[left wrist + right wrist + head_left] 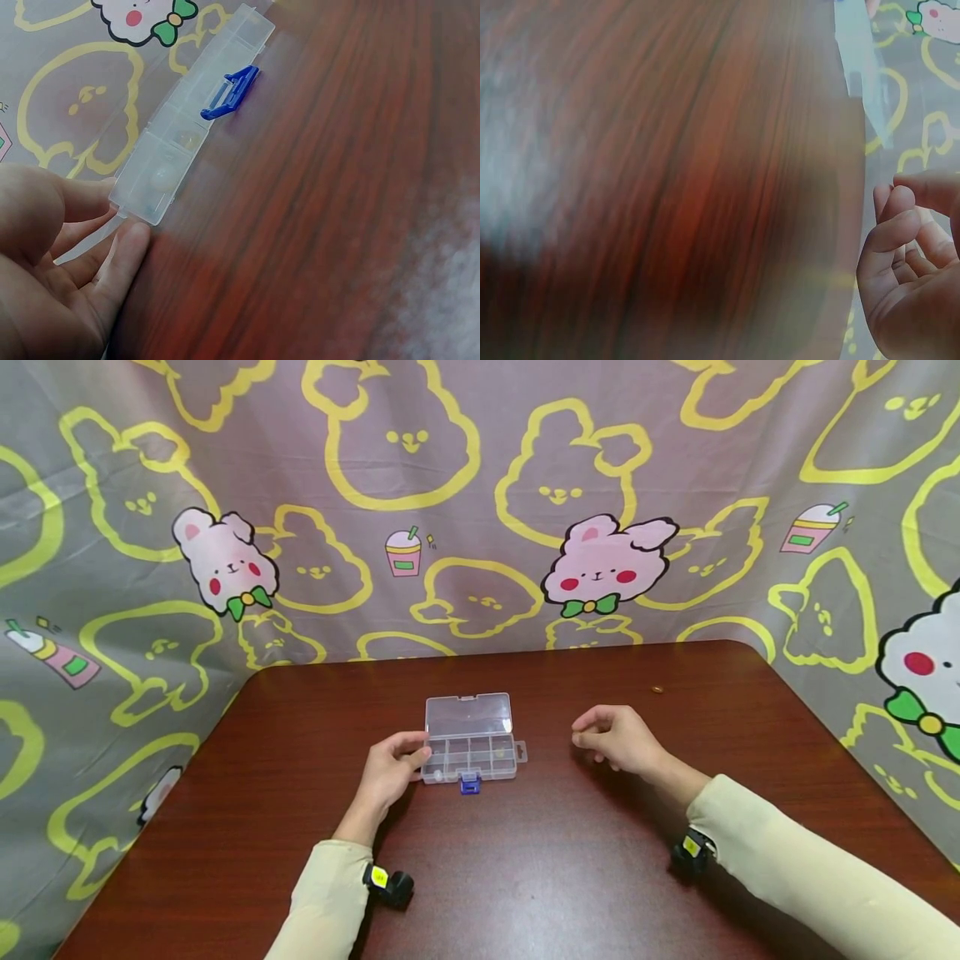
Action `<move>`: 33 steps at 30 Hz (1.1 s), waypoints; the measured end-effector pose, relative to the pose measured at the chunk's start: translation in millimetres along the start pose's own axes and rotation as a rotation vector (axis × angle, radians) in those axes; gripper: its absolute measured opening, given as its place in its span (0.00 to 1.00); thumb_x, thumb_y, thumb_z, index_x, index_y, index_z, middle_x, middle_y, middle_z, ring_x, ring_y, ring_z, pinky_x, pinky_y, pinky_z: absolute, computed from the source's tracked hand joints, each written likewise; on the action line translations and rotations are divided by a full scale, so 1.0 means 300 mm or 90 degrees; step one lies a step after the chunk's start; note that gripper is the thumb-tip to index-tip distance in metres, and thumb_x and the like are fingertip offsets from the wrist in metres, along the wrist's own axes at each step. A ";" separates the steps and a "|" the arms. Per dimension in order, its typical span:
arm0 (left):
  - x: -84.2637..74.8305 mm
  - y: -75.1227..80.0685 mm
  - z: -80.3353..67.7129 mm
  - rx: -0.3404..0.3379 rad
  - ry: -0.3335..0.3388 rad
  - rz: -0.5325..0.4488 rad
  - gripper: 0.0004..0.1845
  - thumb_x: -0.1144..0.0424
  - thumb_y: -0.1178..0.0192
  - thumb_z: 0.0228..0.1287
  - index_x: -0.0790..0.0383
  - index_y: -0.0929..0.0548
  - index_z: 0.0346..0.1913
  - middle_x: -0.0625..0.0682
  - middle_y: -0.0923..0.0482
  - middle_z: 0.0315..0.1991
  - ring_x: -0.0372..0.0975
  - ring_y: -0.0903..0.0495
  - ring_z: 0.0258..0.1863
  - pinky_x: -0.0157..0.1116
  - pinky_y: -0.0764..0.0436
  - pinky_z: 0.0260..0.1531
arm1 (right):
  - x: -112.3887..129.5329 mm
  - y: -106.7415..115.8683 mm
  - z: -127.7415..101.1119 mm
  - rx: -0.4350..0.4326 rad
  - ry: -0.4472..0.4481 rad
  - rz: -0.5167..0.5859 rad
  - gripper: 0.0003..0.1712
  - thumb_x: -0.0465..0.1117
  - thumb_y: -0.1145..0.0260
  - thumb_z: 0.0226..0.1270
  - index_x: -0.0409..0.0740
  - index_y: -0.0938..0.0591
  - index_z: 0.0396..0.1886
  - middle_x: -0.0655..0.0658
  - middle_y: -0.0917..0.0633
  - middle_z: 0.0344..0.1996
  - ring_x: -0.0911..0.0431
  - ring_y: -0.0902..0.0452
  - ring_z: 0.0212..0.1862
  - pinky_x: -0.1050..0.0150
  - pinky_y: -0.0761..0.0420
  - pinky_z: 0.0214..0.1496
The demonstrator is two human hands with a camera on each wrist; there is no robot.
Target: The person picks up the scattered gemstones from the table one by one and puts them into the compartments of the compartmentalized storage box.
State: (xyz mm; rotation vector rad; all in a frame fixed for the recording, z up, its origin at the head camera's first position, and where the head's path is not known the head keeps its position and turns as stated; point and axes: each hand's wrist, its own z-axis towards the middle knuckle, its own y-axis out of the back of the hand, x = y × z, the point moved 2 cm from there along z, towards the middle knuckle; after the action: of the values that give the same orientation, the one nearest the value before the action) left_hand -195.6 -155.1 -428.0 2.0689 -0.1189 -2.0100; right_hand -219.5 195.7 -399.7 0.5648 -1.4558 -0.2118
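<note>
A clear plastic compartment box lies on the table with its lid raised at the back and a blue latch at the front. At its left end my left hand grips the edge between thumb and fingers. A whitish round piece and a yellowish piece show through its wall in the left wrist view. To the right of the box, my right hand hovers above the table, thumb and fingertips brought together. Whether something tiny sits between them is hidden.
A small gold-brown ring-like piece lies on the dark wooden table, beyond the right hand. A patterned curtain hangs round the back and sides of the table.
</note>
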 end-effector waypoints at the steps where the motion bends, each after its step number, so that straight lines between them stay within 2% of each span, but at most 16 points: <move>1: -0.001 0.000 0.000 -0.001 0.002 0.002 0.14 0.74 0.36 0.66 0.69 0.16 0.54 0.62 0.17 0.48 0.40 0.17 0.36 0.34 0.15 0.33 | 0.004 -0.005 -0.001 0.003 0.001 0.002 0.07 0.32 0.29 0.63 0.36 0.16 0.41 0.39 0.15 0.25 0.52 0.26 0.19 0.66 0.30 0.12; 20: -0.008 0.000 -0.006 0.007 -0.007 -0.005 0.15 0.73 0.36 0.66 0.70 0.17 0.55 0.66 0.18 0.51 0.41 0.17 0.36 0.36 0.15 0.34 | 0.068 -0.096 -0.004 0.042 0.032 0.021 0.08 0.31 0.29 0.63 0.34 0.16 0.41 0.37 0.15 0.25 0.50 0.26 0.17 0.67 0.31 0.12; 27: -0.003 0.001 -0.002 0.002 0.000 0.006 0.15 0.73 0.36 0.66 0.69 0.16 0.55 0.63 0.18 0.50 0.40 0.17 0.36 0.35 0.15 0.33 | 0.079 -0.128 0.000 0.045 0.042 0.029 0.07 0.30 0.30 0.62 0.33 0.16 0.40 0.35 0.16 0.24 0.50 0.26 0.16 0.67 0.31 0.11; 33: -0.002 0.001 -0.001 0.003 0.001 0.002 0.15 0.73 0.36 0.66 0.69 0.16 0.55 0.64 0.18 0.50 0.40 0.17 0.36 0.36 0.14 0.34 | 0.089 -0.150 0.004 0.046 0.044 0.036 0.06 0.31 0.29 0.62 0.36 0.15 0.38 0.35 0.16 0.23 0.46 0.25 0.17 0.67 0.31 0.11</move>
State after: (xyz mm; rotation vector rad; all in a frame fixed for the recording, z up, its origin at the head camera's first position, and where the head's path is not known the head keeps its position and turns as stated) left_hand -195.4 -155.1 -427.2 2.0707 -0.1264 -2.0087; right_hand -208.6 144.6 -398.0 0.5832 -1.4137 -0.0954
